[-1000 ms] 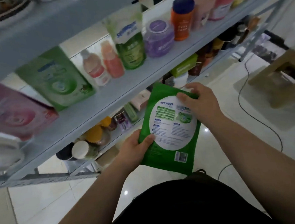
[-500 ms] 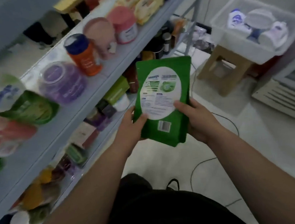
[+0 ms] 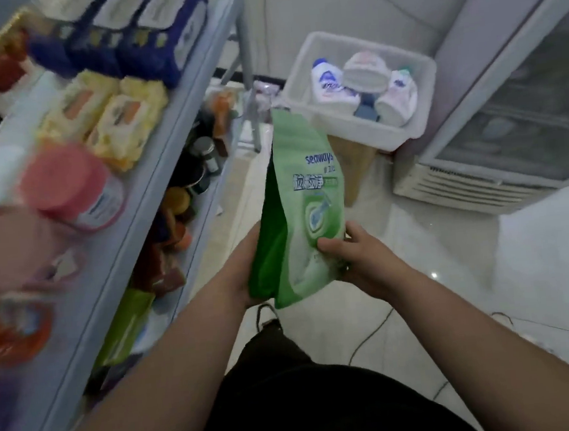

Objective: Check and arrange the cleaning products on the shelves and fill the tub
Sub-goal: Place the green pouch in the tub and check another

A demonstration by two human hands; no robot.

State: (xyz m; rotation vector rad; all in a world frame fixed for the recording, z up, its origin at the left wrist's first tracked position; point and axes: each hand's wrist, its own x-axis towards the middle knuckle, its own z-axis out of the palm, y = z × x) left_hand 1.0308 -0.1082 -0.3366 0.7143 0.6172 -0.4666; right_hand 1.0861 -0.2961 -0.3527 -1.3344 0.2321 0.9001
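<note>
I hold a green "seaways" refill pouch (image 3: 304, 200) upright in front of me with both hands, its printed front turned to the right. My left hand (image 3: 246, 263) grips its lower left side from behind. My right hand (image 3: 352, 257) grips its lower right edge, thumb on the front. Beyond the pouch a clear plastic tub (image 3: 418, 114) stands on a wooden stool (image 3: 354, 168), holding white detergent bottles (image 3: 328, 87) and a pink-lidded container. On my left runs the grey shelf (image 3: 155, 164) with cleaning products.
The shelf carries yellow wipe packs (image 3: 112, 117), blue packs (image 3: 143, 38) and a pink-lidded jar (image 3: 74, 185); lower shelves hold bottles and boxes. A glass-door cooler (image 3: 515, 119) stands at right. A black cable (image 3: 369, 338) lies on the white tiled floor.
My view swung right along the shelf toward the tub. The pouch has been turned so its front shows instead of the white label on the back.
</note>
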